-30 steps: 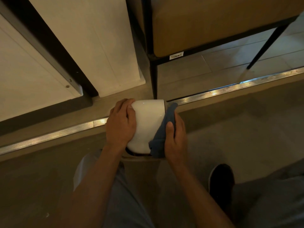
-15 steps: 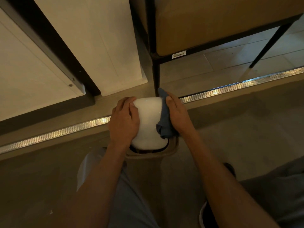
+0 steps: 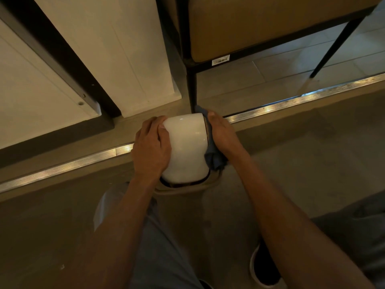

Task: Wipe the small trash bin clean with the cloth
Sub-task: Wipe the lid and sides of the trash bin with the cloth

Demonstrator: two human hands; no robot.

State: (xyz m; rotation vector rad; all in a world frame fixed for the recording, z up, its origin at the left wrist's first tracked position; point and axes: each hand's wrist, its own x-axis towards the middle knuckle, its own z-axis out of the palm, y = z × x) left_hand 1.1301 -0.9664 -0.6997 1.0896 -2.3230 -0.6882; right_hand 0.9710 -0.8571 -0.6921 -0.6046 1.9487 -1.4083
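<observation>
The glossy white trash bin looks light and slippery, so the left hand clamps curled fingers on its side while the right hand presses the soft cloth opposite.

Warm, dim light falls on a grey-brown floor. A ribbed metal threshold strip crosses it diagonally, glinting in spots. Beyond the strip lie pale floor tiles. At upper left stand white panels set in a dark frame. At upper right stands a tan upholstered seat on thin black legs, with a small barcode label on its lower edge.
</observation>
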